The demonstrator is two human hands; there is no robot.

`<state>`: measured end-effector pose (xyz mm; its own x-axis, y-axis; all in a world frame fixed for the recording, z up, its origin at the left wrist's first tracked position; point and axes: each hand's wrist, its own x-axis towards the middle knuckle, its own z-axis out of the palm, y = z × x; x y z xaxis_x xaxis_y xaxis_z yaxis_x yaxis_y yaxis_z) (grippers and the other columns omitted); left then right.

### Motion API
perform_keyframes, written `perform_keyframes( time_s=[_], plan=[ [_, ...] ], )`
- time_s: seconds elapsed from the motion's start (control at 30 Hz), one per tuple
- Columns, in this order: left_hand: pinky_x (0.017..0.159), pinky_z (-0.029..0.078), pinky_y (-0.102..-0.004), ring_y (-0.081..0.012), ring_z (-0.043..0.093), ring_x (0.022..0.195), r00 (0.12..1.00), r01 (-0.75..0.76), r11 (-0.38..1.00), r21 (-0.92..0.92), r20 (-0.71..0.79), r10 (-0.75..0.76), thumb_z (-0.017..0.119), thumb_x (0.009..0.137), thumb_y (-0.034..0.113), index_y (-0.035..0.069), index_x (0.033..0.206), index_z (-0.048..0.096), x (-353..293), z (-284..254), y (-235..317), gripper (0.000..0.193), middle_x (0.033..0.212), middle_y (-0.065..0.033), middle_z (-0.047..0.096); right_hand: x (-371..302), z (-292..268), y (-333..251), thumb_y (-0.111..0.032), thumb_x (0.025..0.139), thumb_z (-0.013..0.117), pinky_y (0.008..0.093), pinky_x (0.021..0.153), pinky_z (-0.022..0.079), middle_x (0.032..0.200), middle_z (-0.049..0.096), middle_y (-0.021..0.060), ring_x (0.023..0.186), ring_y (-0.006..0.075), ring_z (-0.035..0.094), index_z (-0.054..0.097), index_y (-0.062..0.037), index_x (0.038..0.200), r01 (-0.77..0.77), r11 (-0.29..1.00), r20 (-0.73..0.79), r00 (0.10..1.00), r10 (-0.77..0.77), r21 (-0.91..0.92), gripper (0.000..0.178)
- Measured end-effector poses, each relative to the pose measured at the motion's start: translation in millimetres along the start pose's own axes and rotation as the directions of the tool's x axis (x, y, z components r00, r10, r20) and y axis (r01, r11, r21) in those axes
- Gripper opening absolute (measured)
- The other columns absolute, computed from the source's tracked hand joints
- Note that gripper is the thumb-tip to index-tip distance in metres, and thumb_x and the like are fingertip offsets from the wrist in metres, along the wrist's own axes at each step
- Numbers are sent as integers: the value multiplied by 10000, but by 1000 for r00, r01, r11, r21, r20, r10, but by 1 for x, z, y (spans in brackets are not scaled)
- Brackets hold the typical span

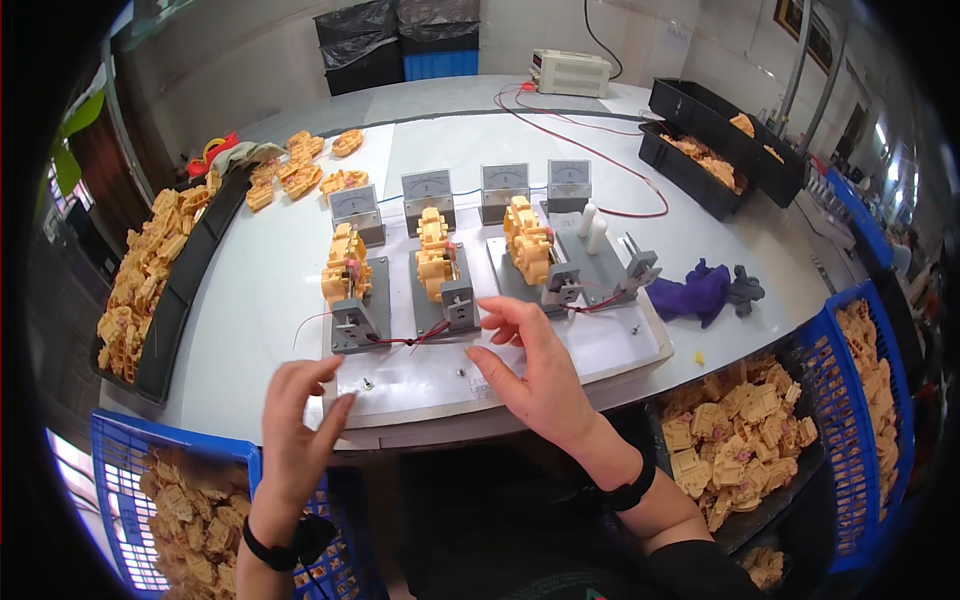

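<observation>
My left hand (303, 405) hovers at the front left corner of a white board (420, 385), its thumb and fingers apart and nothing between them. Over the board's front edge is my right hand (545, 378), also open, with its fingertips close to the grey clamp of the middle fixture (458, 305). Three tan plastic gear assemblies stand on grey fixtures: a left one (345, 265), a middle one (436, 257) and a right one (527, 243). A further fixture (595, 262) at the right bears two white pegs (597, 235) and no assembly.
Analog meters (428, 198) stand behind the fixtures. Tan parts fill a black tray (185, 290) at left, blue baskets (175, 432) and a black bin (740, 435) beside me. A power supply (570, 73) with red leads stands at the back. Purple cloth (692, 292) lies at right.
</observation>
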<state>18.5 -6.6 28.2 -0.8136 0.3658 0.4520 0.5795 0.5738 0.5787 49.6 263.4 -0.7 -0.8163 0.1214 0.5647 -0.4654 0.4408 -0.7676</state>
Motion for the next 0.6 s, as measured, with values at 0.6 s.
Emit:
perform_keyframes(
  time_s=[0.6],
  plan=[
    [945, 543, -398, -386, 697, 1083, 835, 171, 962, 213, 487, -256, 709, 723, 237, -9, 1425, 500, 187, 64, 61, 773, 1151, -284, 696, 10, 6, 8, -149, 899, 768, 279, 784, 504, 954, 616, 43, 823, 127, 580, 653, -68, 1203, 20, 977, 73, 997, -36, 211, 334]
  ],
)
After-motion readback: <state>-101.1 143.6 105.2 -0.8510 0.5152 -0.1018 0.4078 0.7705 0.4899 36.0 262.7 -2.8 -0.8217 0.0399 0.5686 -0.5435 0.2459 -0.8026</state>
